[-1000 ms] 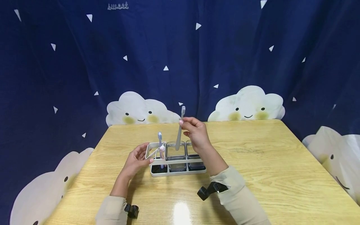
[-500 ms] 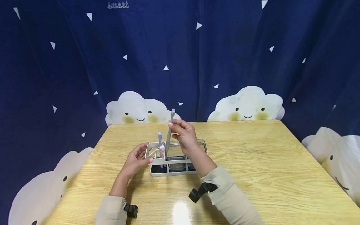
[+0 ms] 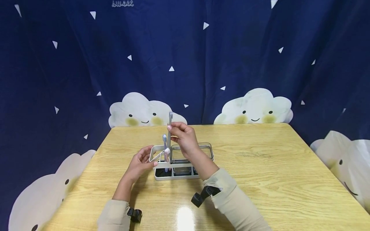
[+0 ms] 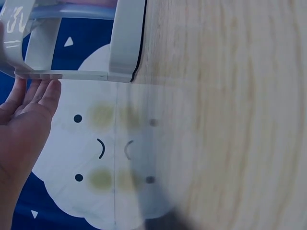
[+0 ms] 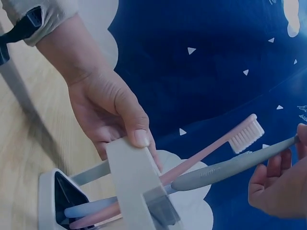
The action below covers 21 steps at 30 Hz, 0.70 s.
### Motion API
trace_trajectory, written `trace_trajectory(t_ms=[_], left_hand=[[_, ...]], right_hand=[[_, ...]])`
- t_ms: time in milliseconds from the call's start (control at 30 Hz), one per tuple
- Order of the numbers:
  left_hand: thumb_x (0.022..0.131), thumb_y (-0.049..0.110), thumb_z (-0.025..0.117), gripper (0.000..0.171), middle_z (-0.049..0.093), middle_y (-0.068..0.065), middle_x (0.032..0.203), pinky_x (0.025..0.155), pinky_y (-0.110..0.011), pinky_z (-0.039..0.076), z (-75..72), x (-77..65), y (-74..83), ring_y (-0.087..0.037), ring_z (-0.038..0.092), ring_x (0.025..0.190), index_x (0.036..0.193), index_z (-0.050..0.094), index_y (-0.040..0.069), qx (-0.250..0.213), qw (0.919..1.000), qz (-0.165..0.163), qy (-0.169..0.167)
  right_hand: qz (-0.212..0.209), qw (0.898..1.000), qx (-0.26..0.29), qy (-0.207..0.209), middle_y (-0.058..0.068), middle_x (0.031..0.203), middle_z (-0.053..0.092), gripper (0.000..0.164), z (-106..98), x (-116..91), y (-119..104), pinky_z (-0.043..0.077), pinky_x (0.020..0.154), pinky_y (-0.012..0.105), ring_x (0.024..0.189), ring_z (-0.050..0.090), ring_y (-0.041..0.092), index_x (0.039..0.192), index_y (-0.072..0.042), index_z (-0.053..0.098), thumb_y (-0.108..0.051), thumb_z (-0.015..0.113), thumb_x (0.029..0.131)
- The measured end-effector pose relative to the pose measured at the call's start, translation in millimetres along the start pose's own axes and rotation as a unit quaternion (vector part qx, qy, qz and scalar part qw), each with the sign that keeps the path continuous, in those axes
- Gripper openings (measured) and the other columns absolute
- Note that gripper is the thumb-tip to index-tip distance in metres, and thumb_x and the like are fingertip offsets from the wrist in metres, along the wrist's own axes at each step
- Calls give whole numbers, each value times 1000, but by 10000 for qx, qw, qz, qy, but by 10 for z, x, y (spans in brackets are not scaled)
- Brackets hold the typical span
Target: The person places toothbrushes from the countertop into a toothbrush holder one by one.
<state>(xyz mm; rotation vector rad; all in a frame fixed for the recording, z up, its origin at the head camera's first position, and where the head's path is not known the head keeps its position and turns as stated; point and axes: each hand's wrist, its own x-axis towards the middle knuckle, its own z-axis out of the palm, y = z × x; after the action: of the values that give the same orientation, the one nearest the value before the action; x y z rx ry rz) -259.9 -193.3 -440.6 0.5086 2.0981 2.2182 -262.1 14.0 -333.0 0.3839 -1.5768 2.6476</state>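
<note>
A white toothbrush holder (image 3: 179, 165) stands on the wooden table, and my left hand (image 3: 140, 162) grips its left end. The thumb (image 5: 141, 137) lies on the upper rim in the right wrist view. My right hand (image 3: 185, 139) pinches a grey toothbrush (image 5: 225, 168) near its bristle end, head up. Its handle end is right at the holder's left section, overlapping the rim in the right wrist view. In that section lean a blue toothbrush (image 3: 164, 139) and a pink toothbrush (image 5: 199, 157), handles down on the black base.
Clear cups (image 3: 182, 170) sit in the holder's other sections, partly behind my right hand and forearm. The wooden table (image 3: 254, 160) stretches around the holder. A dark blue curtain (image 3: 231, 48) with white clouds hangs behind the table's far edge.
My right hand has moved left with the grey toothbrush, from over the middle cup to over the left section. The brush stands more upright. The left hand has stayed on the holder.
</note>
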Motion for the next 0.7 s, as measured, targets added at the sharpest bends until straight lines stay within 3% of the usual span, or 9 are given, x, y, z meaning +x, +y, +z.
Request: trace_trajectory(t_ms=[133,367,700], left_hand=[[74,-8,70,70,43,-24,130,96,-25,36,10,8,4,-44,35,124,135,37,-4,63,10000,-25,4],[75,-7,70,69,43,-23,131,95,-24,37,4,1,17,-42,36,124,136,37,-3,144,9999,-61,15],[75,-8,70,70,43,-25,130,97,-25,35,3,0,9,-39,38,123,136,37,-3,92,9999,-80,34]], right_hand=[[-22,9997,-183,-141,2,82,61,13,10,4,6,46,70,32,72,59,14,85,-12,66,0,61,86],[388,9965,-727,-146,3,86,62,5,-36,-8,110,48,74,35,77,60,15,91,-4,65,-4,63,86],[594,9767,-2022,-412,2,87,63,20,-115,-38,178,46,78,45,79,56,14,96,5,65,-10,67,84]])
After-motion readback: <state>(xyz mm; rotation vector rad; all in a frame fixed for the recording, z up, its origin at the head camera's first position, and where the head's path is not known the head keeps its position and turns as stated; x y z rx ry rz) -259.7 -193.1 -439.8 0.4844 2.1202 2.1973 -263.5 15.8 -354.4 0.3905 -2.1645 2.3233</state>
